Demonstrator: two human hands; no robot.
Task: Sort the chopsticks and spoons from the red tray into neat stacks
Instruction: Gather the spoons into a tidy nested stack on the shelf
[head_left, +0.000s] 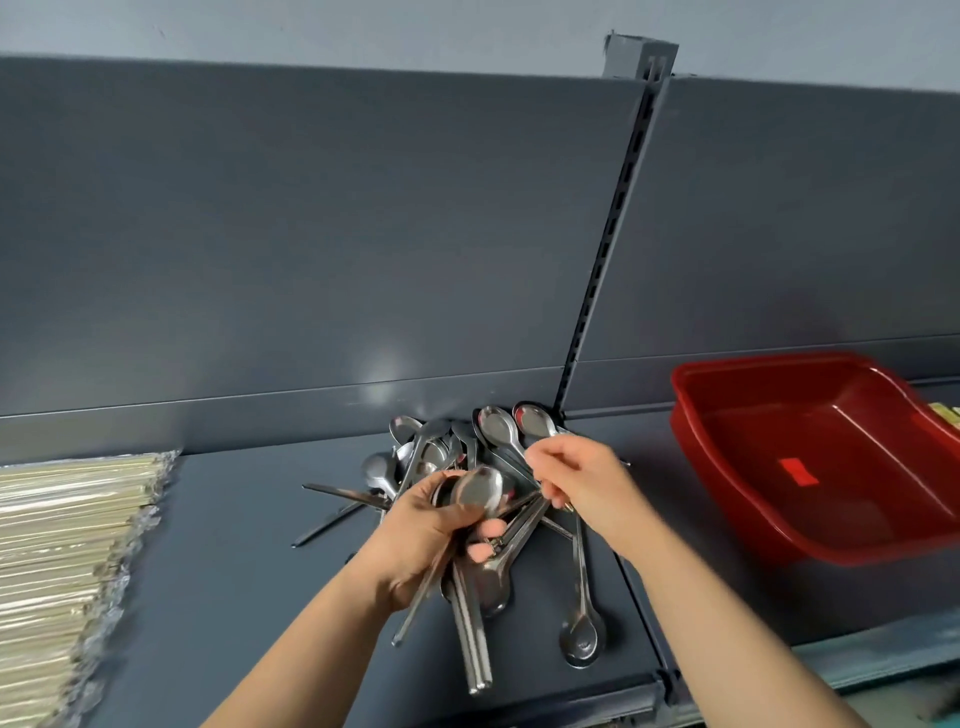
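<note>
- On the near part of the shelf (234, 545), a dark grey metal surface, we see two bare forearms reaching in from below.
- Just beyond the shelf's front lip, a single spoon (582, 631) lies flat with its bowl toward us and its handle running up toward the right hand.
- The left hand (423, 535) grips a bundle of spoons (475, 491). Its fingers are curled tight round the handles, which jut out toward us, while a bowl shows above the thumb.
- The right hand (589, 483) hovers just beside the bundle with its fingers curled and their tips drawn together over the handles. We cannot tell whether they grip one.
- Behind both hands, a loose pile of spoons (447, 447) lies criss-crossed on the shelf, its farthest bowls touching the foot of the back panel (311, 234).
- Far to the left, well apart from the pile, wrapped chopsticks (62, 545) lie in an even stack.
- To the right, the red tray (831, 431) sits on the adjoining shelf section, with a red label on its floor.
- A slotted upright (608, 249) divides the grey back panel, and a paler wall (415, 26) shows above it.
</note>
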